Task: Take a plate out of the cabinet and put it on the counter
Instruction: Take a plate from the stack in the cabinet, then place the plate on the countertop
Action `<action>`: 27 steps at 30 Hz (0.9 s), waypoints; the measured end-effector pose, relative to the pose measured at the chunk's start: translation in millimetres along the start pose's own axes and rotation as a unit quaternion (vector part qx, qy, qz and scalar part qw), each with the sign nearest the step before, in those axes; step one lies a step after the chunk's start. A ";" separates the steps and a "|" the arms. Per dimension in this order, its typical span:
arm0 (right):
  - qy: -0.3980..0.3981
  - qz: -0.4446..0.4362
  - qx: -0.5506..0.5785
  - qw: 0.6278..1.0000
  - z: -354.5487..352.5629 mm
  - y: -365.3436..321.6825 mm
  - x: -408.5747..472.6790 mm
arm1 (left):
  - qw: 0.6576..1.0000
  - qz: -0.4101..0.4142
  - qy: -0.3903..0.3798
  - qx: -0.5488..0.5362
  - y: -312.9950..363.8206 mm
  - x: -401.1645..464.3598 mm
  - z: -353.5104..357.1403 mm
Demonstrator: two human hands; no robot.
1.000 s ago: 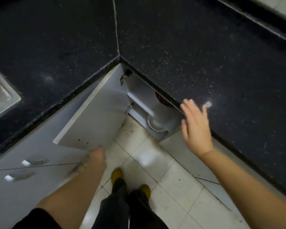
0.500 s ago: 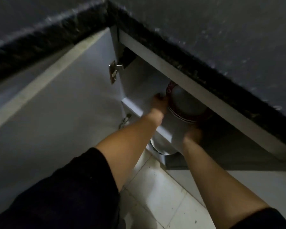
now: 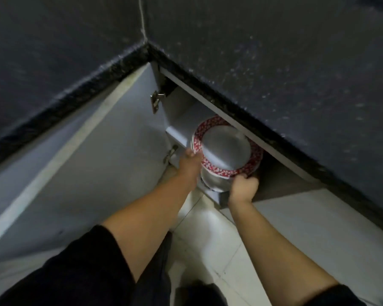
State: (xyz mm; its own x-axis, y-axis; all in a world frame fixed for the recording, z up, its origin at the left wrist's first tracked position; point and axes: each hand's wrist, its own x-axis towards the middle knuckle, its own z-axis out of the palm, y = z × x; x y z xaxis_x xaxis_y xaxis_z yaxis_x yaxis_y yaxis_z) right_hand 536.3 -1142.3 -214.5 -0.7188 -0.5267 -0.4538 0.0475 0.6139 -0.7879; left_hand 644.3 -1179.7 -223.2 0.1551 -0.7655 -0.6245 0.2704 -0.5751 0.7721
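Note:
A white plate with a red patterned rim (image 3: 227, 149) is half out of the open corner cabinet (image 3: 179, 120), level with its shelf edge. My left hand (image 3: 189, 165) grips the plate's left rim. My right hand (image 3: 243, 188) grips its lower right rim from below. Beneath the plate, on the lower shelf, a white dish (image 3: 212, 184) shows partly. The dark speckled counter (image 3: 274, 62) runs above the cabinet.
The open cabinet door (image 3: 93, 173) stands on the left, its hinges by the cabinet frame. White floor tiles (image 3: 219, 239) lie below. My dark-trousered legs show at the bottom edge.
I crouched down and both hands went into the cabinet. They took hold of the red-rimmed plate and drew it outward from the shelf.

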 end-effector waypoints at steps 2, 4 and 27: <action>-0.009 0.005 -0.003 1.000 -26.0 -0.4 -45.2 | 1.000 -0.003 0.031 -0.003 -2.4 -46.0 -28.4; -0.056 0.006 0.003 0.998 -53.1 -3.0 -93.7 | 0.998 -0.019 0.065 -0.014 4.0 -95.1 -49.3; -0.059 -0.124 0.190 0.972 -325.6 -96.0 -186.2 | 0.983 0.185 0.007 -0.014 90.5 -385.3 67.2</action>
State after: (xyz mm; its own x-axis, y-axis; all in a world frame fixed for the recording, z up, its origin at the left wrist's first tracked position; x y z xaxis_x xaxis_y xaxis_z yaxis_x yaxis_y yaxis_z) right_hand 439.7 -911.8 81.2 -0.6574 -0.7085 -0.2567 0.1521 0.2089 -0.9660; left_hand 545.1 -956.2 95.2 0.2607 -0.9168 -0.3024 0.2195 -0.2488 0.9434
